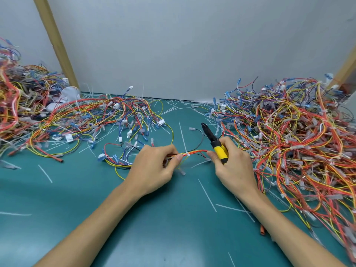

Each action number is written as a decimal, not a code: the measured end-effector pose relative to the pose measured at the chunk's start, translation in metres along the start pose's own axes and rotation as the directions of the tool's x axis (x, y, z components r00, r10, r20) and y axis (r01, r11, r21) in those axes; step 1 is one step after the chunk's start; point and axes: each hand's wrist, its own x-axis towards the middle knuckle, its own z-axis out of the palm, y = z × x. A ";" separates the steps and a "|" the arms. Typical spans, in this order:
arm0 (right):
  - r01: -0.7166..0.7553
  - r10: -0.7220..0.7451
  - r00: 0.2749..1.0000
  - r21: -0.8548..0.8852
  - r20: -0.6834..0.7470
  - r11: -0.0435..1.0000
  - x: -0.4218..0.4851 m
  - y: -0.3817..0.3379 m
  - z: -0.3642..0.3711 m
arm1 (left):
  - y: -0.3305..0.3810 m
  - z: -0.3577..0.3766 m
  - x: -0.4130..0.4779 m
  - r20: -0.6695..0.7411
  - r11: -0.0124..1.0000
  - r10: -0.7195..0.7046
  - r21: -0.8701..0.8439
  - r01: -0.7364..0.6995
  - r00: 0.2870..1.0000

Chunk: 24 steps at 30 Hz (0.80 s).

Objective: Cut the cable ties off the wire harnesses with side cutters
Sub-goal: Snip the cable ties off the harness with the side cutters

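My left hand pinches a wire harness of red, orange and yellow wires just above the green mat. A white cable tie wraps the harness just right of my left fingertips, and its long tail sticks up and away. My right hand grips the yellow handles of the side cutters and also pinches the harness's right end. The black jaws point up and to the left, away from the tie and apart from it.
A large heap of harnesses fills the right side. Another heap spreads across the left and back. Cut white tie tails lie scattered on the green mat. A grey wall stands behind.
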 end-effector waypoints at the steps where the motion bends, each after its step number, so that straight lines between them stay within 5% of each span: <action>1: -0.005 0.005 1.000 0.003 -0.002 1.000 0.000 0.000 0.000 | 0.000 0.000 0.000 -0.001 0.999 0.031 0.038 -0.031 1.000; 9: 0.007 -0.006 1.000 -0.042 0.018 0.999 -0.002 -0.003 -0.004 | -0.010 -0.004 0.003 -0.018 0.992 0.091 0.091 -0.089 0.996; 18: 0.080 -0.074 0.996 -0.155 0.046 0.985 -0.004 -0.007 -0.002 | -0.011 -0.002 0.003 -0.118 0.987 0.040 -0.151 -0.057 0.992; 24: 0.123 -0.117 0.992 -0.210 0.044 0.970 -0.006 -0.010 -0.003 | -0.011 0.000 0.003 -0.167 0.992 0.066 -0.095 -0.083 0.984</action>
